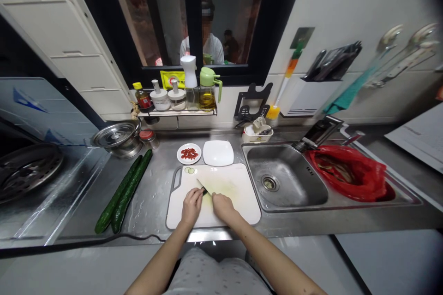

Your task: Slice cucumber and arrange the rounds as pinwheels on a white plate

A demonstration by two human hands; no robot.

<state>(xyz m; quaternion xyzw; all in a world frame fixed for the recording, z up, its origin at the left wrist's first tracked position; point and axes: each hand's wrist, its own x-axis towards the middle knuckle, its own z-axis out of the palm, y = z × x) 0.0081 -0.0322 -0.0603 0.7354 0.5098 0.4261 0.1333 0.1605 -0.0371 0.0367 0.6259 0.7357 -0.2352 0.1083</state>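
Observation:
My right hand (223, 207) is closed round the handle of a kitchen knife (202, 185), whose blade points away and to the left over the white cutting board (242, 214). My left hand (192, 205) is pressed down on the board just left of the blade. Its fingers are bunched on a small dark green piece of cucumber (205, 191), mostly hidden by the fingers and knife. Thin cucumber slices (189, 170) lie at the board's far left corner. A faint green wet stain marks the board's middle.
Two long cucumbers (126, 193) lie left of the board. Behind it stand a plate of chopped red pieces (189, 153) and a white plate (218, 153). To the right are the sink (287, 198) and a red plastic bag (367, 179). A lidded pot (117, 140) stands back left.

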